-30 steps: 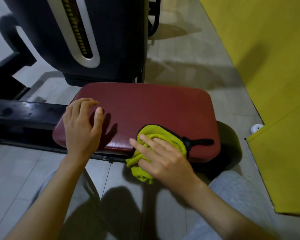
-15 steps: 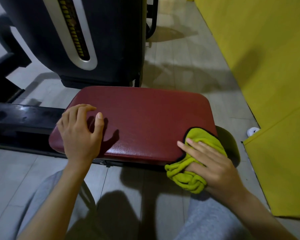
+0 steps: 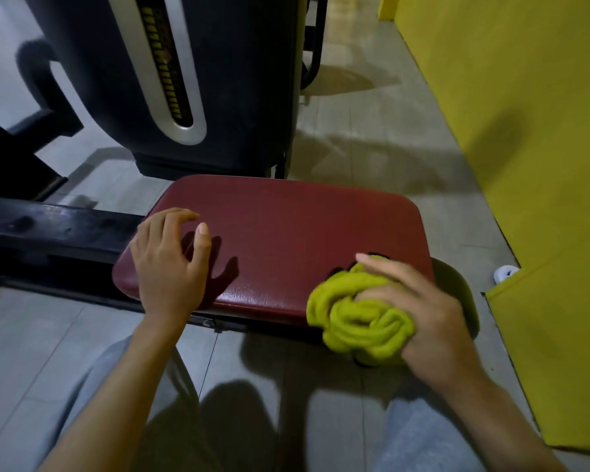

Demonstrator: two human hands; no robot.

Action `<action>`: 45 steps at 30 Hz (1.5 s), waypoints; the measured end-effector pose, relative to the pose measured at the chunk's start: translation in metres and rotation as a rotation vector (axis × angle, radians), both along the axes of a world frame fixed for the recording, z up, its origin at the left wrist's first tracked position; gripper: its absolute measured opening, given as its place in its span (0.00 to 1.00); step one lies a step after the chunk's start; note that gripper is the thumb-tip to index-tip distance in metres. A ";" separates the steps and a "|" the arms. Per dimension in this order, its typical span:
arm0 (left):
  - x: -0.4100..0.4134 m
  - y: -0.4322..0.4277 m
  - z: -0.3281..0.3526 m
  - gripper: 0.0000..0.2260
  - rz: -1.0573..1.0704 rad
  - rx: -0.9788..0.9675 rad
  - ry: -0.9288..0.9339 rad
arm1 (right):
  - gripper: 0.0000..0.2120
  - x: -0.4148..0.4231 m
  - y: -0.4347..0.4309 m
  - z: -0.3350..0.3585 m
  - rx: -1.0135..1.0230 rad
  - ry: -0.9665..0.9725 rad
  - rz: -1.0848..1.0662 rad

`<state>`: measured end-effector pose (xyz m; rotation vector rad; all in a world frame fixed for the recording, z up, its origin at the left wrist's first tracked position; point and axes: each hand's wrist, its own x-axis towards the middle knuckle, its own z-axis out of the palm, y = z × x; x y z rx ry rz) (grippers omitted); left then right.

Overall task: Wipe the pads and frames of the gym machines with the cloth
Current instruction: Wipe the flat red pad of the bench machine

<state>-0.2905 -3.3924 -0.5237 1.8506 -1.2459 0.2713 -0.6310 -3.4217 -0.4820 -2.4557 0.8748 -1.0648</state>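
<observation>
While the left hand rests on the near-left corner of the red pad, fingers arched and slightly spread | right hand grips bunched green cloth, fingers curled round it | cloth at pad's near-right edge

pad: grainy glossy vinyl | cloth: fluffy terry | frame: glossy black metal

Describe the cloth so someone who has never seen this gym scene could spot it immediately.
Start at the dark red pad mid-view. At its near right corner, the right hand grips a bunched cloth. It is the only lime-green, fuzzy thing there, unlike the smooth pad.
</observation>
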 end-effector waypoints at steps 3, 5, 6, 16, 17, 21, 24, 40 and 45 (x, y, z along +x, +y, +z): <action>0.001 -0.001 -0.001 0.16 -0.005 0.014 0.002 | 0.10 -0.003 -0.012 0.020 -0.064 -0.253 -0.324; 0.000 -0.001 -0.001 0.16 -0.004 0.018 0.001 | 0.14 -0.003 -0.027 0.025 -0.052 -0.321 -0.530; 0.000 -0.001 -0.001 0.16 -0.004 0.016 0.002 | 0.17 -0.001 -0.034 0.025 0.009 -0.303 -0.570; 0.000 0.000 0.001 0.13 0.002 0.006 0.000 | 0.49 -0.011 -0.024 0.040 0.487 0.828 0.060; 0.000 0.000 0.001 0.13 0.003 0.004 0.005 | 0.53 -0.014 -0.020 0.044 0.529 0.878 0.076; -0.001 0.001 0.001 0.14 -0.001 0.015 0.019 | 0.56 0.002 -0.006 0.034 0.511 0.800 -0.087; -0.001 0.001 0.001 0.15 -0.005 0.021 0.013 | 0.37 0.020 -0.002 0.007 0.216 0.606 -0.321; 0.001 0.003 0.002 0.15 -0.022 -0.033 0.033 | 0.15 0.073 -0.140 0.005 0.055 0.446 -0.528; 0.004 0.006 0.003 0.14 -0.054 -0.115 0.069 | 0.20 0.111 -0.051 0.001 -0.003 0.484 -0.124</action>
